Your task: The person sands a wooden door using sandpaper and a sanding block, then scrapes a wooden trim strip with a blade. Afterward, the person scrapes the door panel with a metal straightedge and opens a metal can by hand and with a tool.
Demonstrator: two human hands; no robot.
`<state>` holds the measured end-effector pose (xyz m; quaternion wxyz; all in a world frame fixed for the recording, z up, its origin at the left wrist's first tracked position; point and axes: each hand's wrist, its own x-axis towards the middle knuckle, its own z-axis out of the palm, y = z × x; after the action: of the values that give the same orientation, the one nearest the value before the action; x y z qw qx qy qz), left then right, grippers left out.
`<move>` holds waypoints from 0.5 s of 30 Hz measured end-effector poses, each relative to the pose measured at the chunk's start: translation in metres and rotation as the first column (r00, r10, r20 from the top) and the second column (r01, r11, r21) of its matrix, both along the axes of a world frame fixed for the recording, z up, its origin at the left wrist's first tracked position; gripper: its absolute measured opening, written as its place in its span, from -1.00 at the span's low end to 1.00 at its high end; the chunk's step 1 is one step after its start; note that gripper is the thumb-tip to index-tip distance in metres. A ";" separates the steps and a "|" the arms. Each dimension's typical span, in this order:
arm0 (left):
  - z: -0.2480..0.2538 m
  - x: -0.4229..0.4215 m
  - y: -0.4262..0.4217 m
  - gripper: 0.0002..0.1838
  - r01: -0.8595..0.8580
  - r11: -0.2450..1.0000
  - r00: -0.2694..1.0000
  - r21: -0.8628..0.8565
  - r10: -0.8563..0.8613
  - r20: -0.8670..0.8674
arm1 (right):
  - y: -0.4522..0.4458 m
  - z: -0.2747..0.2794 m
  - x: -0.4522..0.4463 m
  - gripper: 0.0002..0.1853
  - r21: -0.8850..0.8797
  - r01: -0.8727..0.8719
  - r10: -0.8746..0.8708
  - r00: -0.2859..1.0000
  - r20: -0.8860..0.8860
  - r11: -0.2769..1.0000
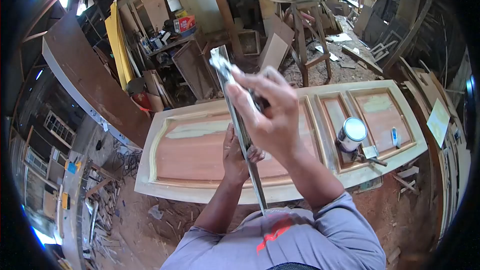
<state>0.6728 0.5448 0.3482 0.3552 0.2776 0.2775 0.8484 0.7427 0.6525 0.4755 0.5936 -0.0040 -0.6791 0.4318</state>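
Observation:
A long narrow strip, greyish and shiny along its edge, slants from my chest up over the door. My left hand is closed round its middle, with the fingertips showing on the far side. Near its upper end, my right hand is closed in a pinch on a whitish crumpled piece, which lies against the strip. Motion blurs the right fingers, and I cannot make out what the piece is made of. Under both hands lies a panelled wooden door with pale patches on its panels.
On the door's right side stand a paint can with a whitish lid, a flat-bladed tool and a small blue-and-white object. A brown board leans at left. Behind is a wooden stool. Wood scraps litter the floor.

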 end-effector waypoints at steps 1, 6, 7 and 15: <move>0.002 -0.001 -0.001 -0.74 -0.005 1.000 1.000 -0.009 0.005 -0.030 | -0.004 -0.008 0.002 -0.73 0.028 -0.008 0.008 1.000 0.021 1.000; -0.007 0.012 -0.004 -0.74 0.001 1.000 1.000 -0.022 -0.001 -0.012 | 0.003 0.007 -0.007 -0.73 -0.071 0.032 -0.033 0.999 -0.010 0.997; -0.005 0.009 0.003 -0.74 0.020 0.999 0.999 0.028 -0.019 -0.034 | 0.003 0.006 -0.005 -0.73 -0.043 0.039 -0.040 0.999 -0.008 0.998; 0.002 0.013 0.002 -0.77 -0.006 1.000 0.999 0.007 0.007 -0.048 | 0.002 0.007 -0.002 -0.72 -0.019 0.049 -0.049 0.999 0.005 0.999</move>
<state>0.6853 0.5468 0.3500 0.3447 0.2982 0.2838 0.8436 0.7404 0.6550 0.4829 0.6023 -0.0270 -0.6761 0.4235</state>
